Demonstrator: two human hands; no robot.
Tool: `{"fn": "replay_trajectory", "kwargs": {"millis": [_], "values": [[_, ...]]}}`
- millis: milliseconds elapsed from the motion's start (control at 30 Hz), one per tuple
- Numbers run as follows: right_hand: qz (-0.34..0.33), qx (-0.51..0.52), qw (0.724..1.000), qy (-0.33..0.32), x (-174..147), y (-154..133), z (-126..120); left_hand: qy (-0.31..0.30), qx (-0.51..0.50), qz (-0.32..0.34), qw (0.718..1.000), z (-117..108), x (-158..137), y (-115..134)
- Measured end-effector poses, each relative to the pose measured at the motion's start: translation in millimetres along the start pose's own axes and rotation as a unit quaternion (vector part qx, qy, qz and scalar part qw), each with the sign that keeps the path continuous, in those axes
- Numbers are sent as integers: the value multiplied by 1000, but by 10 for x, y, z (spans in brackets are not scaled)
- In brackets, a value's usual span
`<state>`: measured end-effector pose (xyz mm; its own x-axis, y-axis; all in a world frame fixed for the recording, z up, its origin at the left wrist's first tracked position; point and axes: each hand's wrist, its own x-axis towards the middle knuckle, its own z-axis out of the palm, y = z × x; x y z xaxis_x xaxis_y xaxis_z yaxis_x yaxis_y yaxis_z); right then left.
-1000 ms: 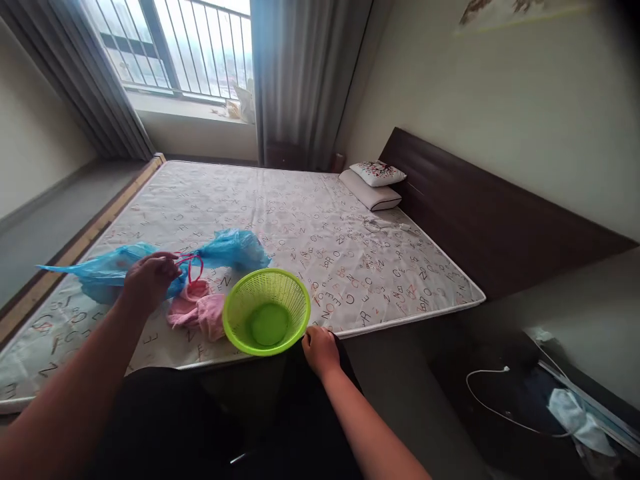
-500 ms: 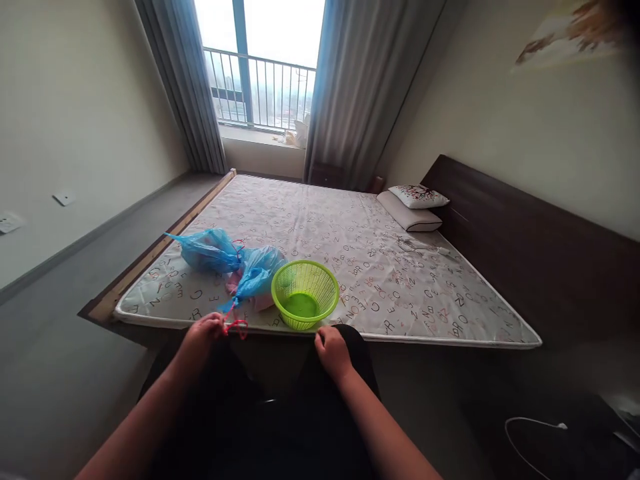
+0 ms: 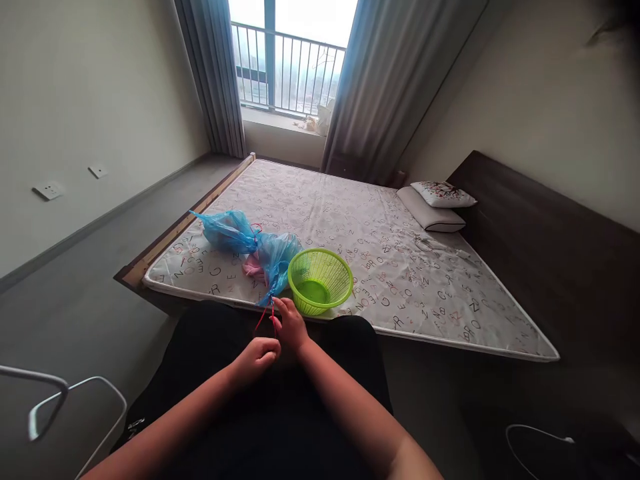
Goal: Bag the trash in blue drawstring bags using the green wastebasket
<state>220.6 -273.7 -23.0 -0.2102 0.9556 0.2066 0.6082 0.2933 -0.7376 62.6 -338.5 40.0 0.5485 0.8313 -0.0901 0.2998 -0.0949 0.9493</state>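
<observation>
A blue plastic bag [image 3: 281, 257] lies on the mattress edge, its gathered neck pulled toward me and tied with a red string [image 3: 260, 321]. My left hand [image 3: 257, 359] is closed on the string's lower end, above my lap. Just beyond it, my right hand [image 3: 290, 321] pinches the string close to the bag's neck; the exact grip is partly hidden by the fingers. Right behind my right hand stands a green plastic basket [image 3: 320, 283]; nothing shows inside it. Another blue bag [image 3: 227, 230] with a red tie lies farther left, and a pink bag [image 3: 255, 268] sits between them.
The letter-printed mattress [image 3: 380, 267] rests in a wooden bed frame [image 3: 165, 247]. Pillows [image 3: 435, 207] lie by the dark headboard [image 3: 540, 227]. A white metal rack or frame [image 3: 65, 390] is at lower left, and a white cable [image 3: 530, 430] at lower right.
My right hand has left the basket's side and moved left to the bag's neck. My left hand has come right and nearer to me, drawing the red string taut. The view has shifted left.
</observation>
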Motion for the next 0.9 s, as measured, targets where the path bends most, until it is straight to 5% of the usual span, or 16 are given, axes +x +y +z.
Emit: {"fn": "replay_trajectory", "kwargs": {"millis": [100,200,300,433,667,900], "values": [[48,37,998,-4,144,4,114,-16,5,17,1000,-31,-3,-41],[76,81,994,-9,188,47,146,111,26,-14,993,-189,107,-172],[98,125,987,7,158,121,99,262,59,-124,955,-438,405,-422],[177,199,963,49,128,196,30,296,72,-219,927,-735,919,-794],[370,372,838,150,-99,183,-69,250,88,-229,937,-825,1298,-1061],[417,463,712,324,-132,256,-647,221,81,-194,952,-712,1261,-1029]]}}
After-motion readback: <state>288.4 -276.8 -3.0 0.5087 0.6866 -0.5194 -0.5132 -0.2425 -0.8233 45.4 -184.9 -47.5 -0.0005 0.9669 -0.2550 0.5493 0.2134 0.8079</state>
